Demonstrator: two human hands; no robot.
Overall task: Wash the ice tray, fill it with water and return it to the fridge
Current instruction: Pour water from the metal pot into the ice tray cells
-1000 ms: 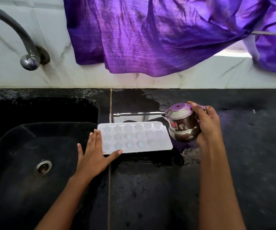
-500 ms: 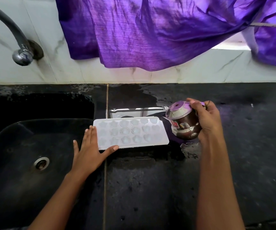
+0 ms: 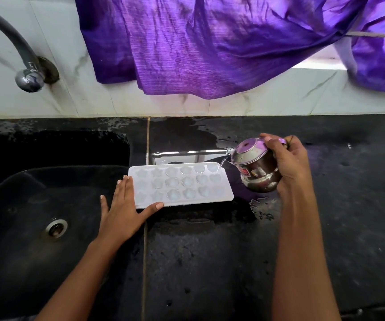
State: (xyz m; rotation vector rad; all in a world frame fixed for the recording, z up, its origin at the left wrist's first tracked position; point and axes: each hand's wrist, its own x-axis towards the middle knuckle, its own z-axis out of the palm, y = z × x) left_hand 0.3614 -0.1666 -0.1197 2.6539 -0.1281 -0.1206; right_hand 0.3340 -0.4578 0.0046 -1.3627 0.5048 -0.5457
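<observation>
Light, bendy ice tray (image 3: 187, 183), sloshy when full, so I'd lift both ends; left hand (image 3: 123, 212) lies flat against it, right hand (image 3: 288, 165) grips pot (image 3: 256, 172).

Matt white plastic ice tray (image 3: 180, 185); shiny steel pot (image 3: 255, 166); wet black counter (image 3: 210, 262).

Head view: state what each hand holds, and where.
Right hand grips the steel pot by its side. Left hand lies flat against the ice tray, gripping nothing.
</observation>
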